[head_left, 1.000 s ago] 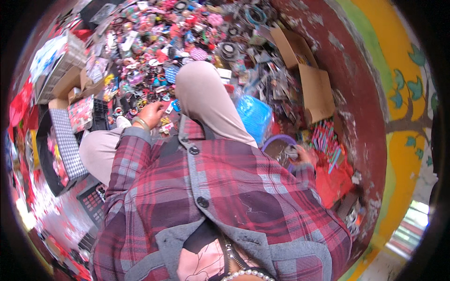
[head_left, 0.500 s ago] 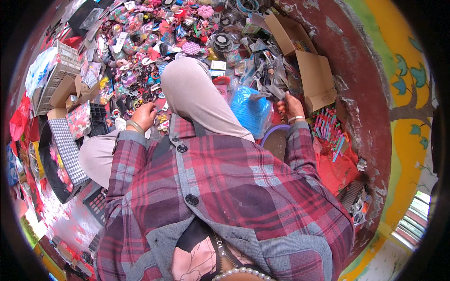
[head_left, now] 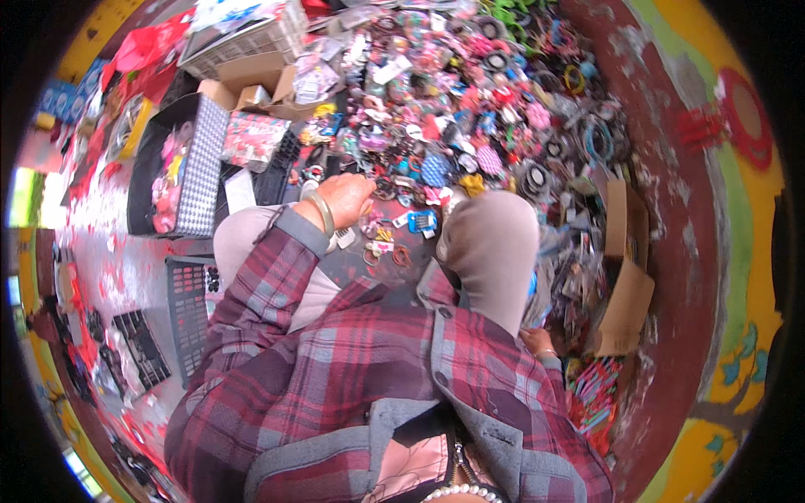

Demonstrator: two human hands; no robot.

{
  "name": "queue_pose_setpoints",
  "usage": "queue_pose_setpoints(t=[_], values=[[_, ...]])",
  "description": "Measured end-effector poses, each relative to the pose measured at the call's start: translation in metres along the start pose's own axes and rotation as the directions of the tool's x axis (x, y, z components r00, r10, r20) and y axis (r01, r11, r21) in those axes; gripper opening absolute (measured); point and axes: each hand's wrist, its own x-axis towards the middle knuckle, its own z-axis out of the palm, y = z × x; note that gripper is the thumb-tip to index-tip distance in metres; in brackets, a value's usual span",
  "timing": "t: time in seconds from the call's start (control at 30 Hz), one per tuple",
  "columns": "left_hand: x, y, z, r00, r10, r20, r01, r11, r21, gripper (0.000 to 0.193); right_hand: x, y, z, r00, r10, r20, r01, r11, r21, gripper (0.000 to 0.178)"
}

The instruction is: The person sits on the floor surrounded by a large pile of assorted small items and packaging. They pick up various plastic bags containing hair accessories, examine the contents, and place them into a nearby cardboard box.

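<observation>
My left hand (head_left: 344, 201), with a bangle at the wrist, is held above my left knee at the near edge of a pile of small hair accessories (head_left: 436, 126). Its fingers are bent together, and whatever they may hold is hidden. Below and right of it, between my knees, lie hair ties (head_left: 401, 255) and a blue card (head_left: 422, 222). My right hand (head_left: 537, 339) is low beside my right knee, near clear plastic packets (head_left: 570, 272). My leg and jacket partly cover it, so its fingers cannot be made out.
An open cardboard box (head_left: 625, 310) stands at the right by the dark red wall (head_left: 671, 218). Bright pens or sticks (head_left: 597, 390) lie near me there. On the left are a houndstooth-patterned box (head_left: 201, 168), a small open carton (head_left: 251, 80) and a grey plastic basket (head_left: 186, 310).
My view has turned to the left. My left hand has come forward over the knee. My right hand, which held a clear packet up, is now lower and partly behind my leg.
</observation>
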Motion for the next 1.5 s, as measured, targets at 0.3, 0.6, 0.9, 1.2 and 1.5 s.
queue_pose_setpoints(t=[0.3,0.6,0.9,1.2,1.5], values=[[0.033,-0.137,-0.046,0.971,-0.231,0.066,0.221,0.967,0.128,0.020,0.134,-0.242,-0.354,0.764,0.269,-0.587,0.229,0.737,0.636,0.018],[0.145,-0.273,0.001,0.769,-0.630,0.105,0.624,0.776,0.092,0.034,0.257,-0.397,-0.366,0.771,-0.590,-0.238,0.635,0.740,0.223,0.019],[0.252,-0.387,0.076,0.396,-0.911,-0.119,0.891,0.412,-0.192,0.090,0.336,-0.388,-0.384,0.913,-0.395,-0.098,0.397,0.809,0.433,0.017],[0.289,-0.454,0.128,0.325,-0.934,-0.150,0.920,0.349,-0.176,0.084,0.405,-0.386,-0.392,0.959,-0.254,0.126,0.150,0.830,0.537,0.012],[0.279,-0.512,0.142,0.428,-0.859,-0.283,0.874,0.472,-0.112,0.080,0.441,-0.387,-0.390,0.940,-0.270,0.211,0.116,0.830,0.545,0.012]])
